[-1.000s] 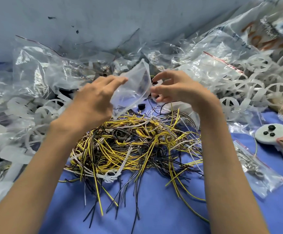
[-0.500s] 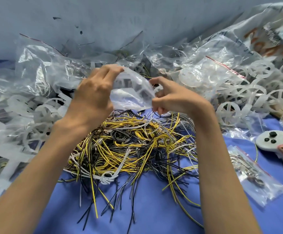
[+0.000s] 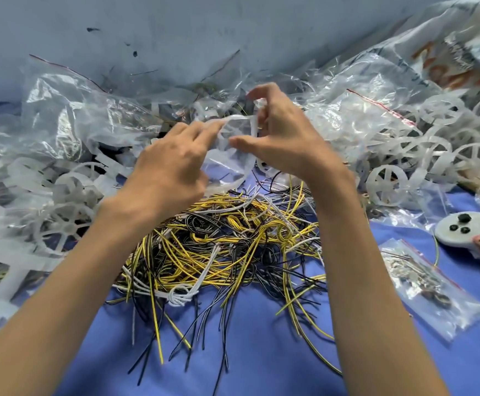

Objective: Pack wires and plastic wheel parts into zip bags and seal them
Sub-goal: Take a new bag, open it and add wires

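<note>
My left hand [image 3: 170, 167] and right hand [image 3: 284, 138] are both up over the heap of wires [image 3: 218, 244], each pinching one edge of a small clear zip bag [image 3: 227, 158] that hangs between them. The left fingers are curled on the near lip. The right thumb and bent fingers nip the far lip, with the forefinger raised. As far as I can tell the bag holds nothing yet, and I judge I am working its mouth open. The film is thin and slick, so one lip could slide out of a pinch and the mouth would fall shut. The yellow, black and white wires lie tangled on the blue cloth [image 3: 261, 361], so pulling a few may drag a whole clump along. A stray end caught in the zip strip would stop it sealing. The white wheel parts [image 3: 387, 184] lie heaped to the right and left, and their spokes could snag the film. A filled bag [image 3: 433, 290] lies near my right forearm.
</note>
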